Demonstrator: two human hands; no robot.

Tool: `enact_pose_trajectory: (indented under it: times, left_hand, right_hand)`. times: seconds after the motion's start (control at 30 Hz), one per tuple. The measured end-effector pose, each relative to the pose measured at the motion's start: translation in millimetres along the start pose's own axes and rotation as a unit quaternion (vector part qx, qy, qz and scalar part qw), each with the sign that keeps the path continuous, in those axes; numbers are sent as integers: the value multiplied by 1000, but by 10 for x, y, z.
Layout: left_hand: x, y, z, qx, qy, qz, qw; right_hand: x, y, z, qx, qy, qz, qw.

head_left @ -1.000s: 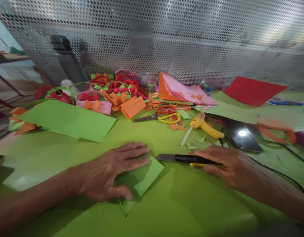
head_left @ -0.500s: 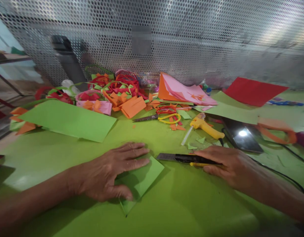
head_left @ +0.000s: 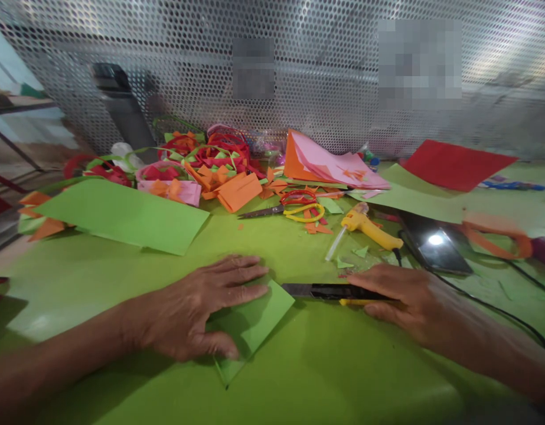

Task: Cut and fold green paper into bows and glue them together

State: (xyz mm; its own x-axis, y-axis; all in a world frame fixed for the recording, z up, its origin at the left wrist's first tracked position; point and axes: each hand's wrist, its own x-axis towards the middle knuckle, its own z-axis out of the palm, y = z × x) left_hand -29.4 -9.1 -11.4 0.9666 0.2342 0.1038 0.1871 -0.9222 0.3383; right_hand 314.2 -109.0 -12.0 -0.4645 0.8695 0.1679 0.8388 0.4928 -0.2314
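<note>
Under my left hand (head_left: 196,307) lies a folded piece of green paper (head_left: 266,316), pressed to the table with the fingers stretched out and the thumb apart. The hand covers the paper's left part. My right hand (head_left: 400,301) is closed around the handle of a utility knife (head_left: 332,291), black with a yellow part. Its blade points left, and the tip is close to the paper's upper right edge; whether it touches, I cannot tell. Beyond the knife lie a yellow glue gun (head_left: 369,229) and scissors (head_left: 294,206) with red and yellow handles.
A large green sheet (head_left: 126,212) lies at left, before a heap of paper baskets and orange bows (head_left: 214,177). Pink sheets (head_left: 334,165) and a red sheet (head_left: 460,164) lie at the back. A phone (head_left: 438,245) and a black cable (head_left: 493,304) are at right. Perforated metal (head_left: 320,106) rises behind.
My right hand has lowered the knife slightly toward me and turned it a little, beside the paper's edge. My left hand and the green paper have stayed in place.
</note>
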Motion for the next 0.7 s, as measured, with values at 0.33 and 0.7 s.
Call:
enact_pose_trajectory:
  times: [0.33, 0.7]
  left_hand:
    - [-37, -58, -4, 89, -34, -31, 995]
    - [-19, 79, 26, 60, -20, -23, 998]
  right_hand:
    - [5, -16, -31, 13, 0, -32, 999]
    - [75, -44, -82, -8, -36, -67, 997]
